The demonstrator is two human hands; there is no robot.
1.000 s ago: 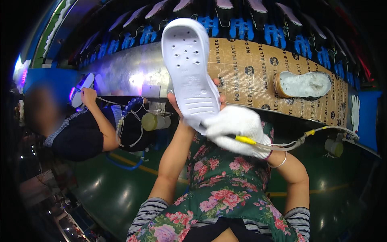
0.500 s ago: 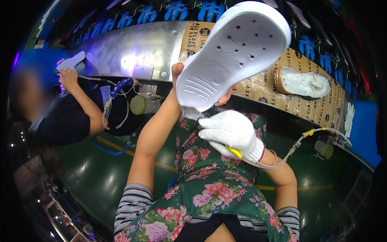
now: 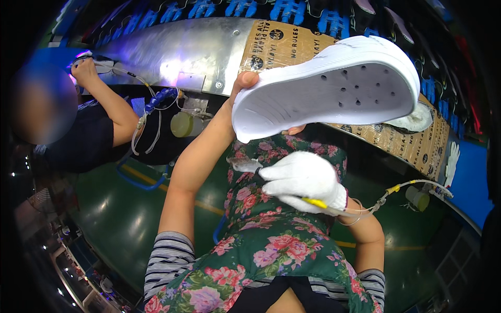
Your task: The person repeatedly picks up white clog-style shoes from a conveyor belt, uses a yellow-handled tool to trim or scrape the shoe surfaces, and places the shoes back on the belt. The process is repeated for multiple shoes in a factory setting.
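A metal counter (image 3: 206,47) curves above a green floor (image 3: 117,214), blue holders (image 3: 288,10) lined up behind it. At far left a co-worker's arm (image 3: 116,115) bends up, near a yellowish cup (image 3: 183,125). The person's left hand (image 3: 241,85) has its bare fingers closed around a white shoe sole (image 3: 334,89), raised before the counter's cardboard cover (image 3: 274,44). Below, apart from the sole, the gloved right hand (image 3: 298,177) keeps its fingers narrow around a brush (image 3: 245,165). Rightward, the raised sole partly blocks another sole (image 3: 417,119); beyond is a white glove (image 3: 452,163).
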